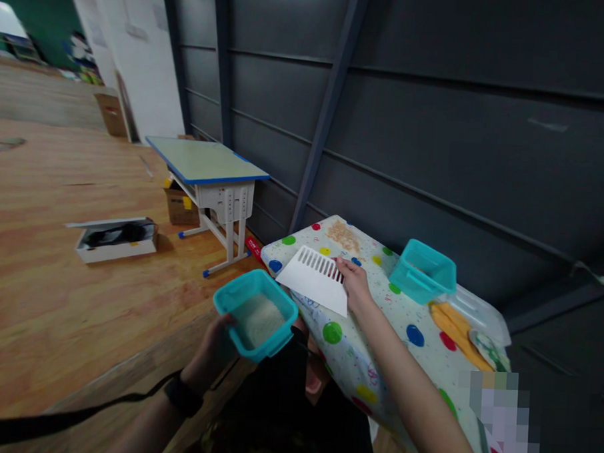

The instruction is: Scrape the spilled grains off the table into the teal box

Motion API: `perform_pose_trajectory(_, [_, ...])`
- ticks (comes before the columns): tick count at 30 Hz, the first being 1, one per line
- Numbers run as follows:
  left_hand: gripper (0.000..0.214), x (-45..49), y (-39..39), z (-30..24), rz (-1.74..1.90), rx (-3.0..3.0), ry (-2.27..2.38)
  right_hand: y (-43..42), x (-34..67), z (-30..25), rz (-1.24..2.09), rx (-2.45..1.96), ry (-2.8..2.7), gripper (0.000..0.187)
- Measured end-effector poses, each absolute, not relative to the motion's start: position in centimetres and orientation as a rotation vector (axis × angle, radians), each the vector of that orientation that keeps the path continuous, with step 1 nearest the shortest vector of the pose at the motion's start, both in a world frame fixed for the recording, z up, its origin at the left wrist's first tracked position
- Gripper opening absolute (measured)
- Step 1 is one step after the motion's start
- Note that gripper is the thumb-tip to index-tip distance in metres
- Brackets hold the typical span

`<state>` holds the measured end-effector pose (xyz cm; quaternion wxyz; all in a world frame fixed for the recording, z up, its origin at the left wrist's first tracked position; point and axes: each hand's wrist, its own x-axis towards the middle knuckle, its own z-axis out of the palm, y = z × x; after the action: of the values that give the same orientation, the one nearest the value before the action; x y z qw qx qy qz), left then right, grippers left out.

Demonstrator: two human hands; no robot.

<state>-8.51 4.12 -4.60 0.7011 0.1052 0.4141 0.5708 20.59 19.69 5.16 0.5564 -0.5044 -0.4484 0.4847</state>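
My left hand (215, 353) grips the near left side of a teal plastic container (287, 313) beside the table's front edge. White, fine grains that look like rice (260, 318) lie in it. My right hand (353, 282) pinches a flat white scraper (314, 284) with a row of slots along one edge. The scraper is just above the table's front edge, to the right of the container. Behind it, a patch of tan grains (343, 236) is spread on the tablecloth. A second teal container (419, 288) stands farther right on the table.
The table has a polka-dot cloth (377, 330). On its right lie a clear lid (495, 318) and a yellow cloth (455, 330). A dark panelled wall (435, 145) rises behind. To the left stand a desk (205, 159) and an open white box (123, 249) on the wooden floor.
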Motion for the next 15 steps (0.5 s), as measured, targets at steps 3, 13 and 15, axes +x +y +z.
perform_pose_trajectory(3, [0.057,-8.8,3.4,-4.9,1.421,0.224,1.001,19.4,20.8,4.7,1.166,-1.222,-0.997,0.056])
perform_pose_trajectory(13, [0.051,-10.2,1.4,-0.8,1.584,0.263,1.353,18.4,20.0,5.6,1.109,-1.153,-0.994,0.063])
perform_pose_trajectory(15, [0.050,-10.6,1.2,-0.5,1.613,0.269,1.378,18.3,20.7,6.8,1.059,-1.127,-1.072,0.061])
